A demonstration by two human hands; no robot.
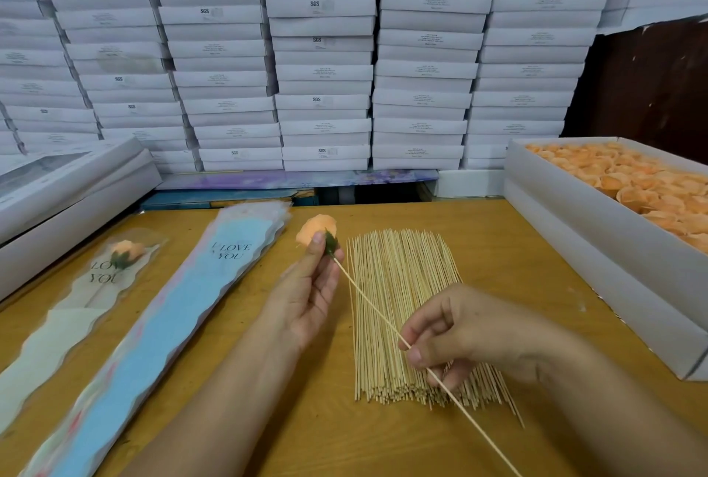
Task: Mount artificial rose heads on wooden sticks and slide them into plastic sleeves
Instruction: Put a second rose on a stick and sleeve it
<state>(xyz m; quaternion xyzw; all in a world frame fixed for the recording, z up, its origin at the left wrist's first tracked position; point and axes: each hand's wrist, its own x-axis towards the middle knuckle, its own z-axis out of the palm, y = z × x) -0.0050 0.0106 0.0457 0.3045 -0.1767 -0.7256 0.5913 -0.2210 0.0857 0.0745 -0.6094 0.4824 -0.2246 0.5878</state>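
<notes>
The left hand [312, 294] is raised palm-up over the surface, its grip pinching the peach rose head [315, 230] between thumb and fingertips at the green base. The right hand [459, 331] sits lower and nearer the camera, knuckles up, its grip pinching a single wooden stick [377, 313] between thumb and forefinger. That stick runs diagonally from the base of the rose head down past the right hand and out at the bottom edge of the view. Both forearms reach in from the lower edge.

Beneath the right hand lies a flat bundle of sticks [402, 304], spread on the yellow-brown wooden surface [306, 419]. To the left lies a stack of plastic sleeves [161, 323] with a blue inner panel printed "I LOVE YOU". Further left lies a finished sleeve [76, 304] with a peach rose on a stick inside it. At the right edge sits an open white box [574, 208] filled with peach rose heads, resting on another white box. Closed white boxes also sit at the far left. Behind the surface, a wall of stacked white boxes [322, 55] fills the background, some marked "SGS".
</notes>
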